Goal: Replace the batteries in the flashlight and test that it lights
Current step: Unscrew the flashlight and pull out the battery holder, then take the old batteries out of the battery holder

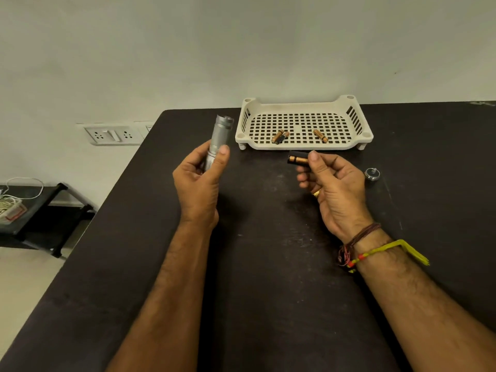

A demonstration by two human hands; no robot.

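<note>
Dark table [263,264]: basket [303,104] holds loose batteries [279,136]; left hand [198,183] grips flashlight [218,138], right hand [335,189] pinches battery holder [297,158].

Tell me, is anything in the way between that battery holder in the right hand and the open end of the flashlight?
Nothing visible. The battery holder in the right hand and the flashlight in the left hand are apart, with only bare table between them.
</note>
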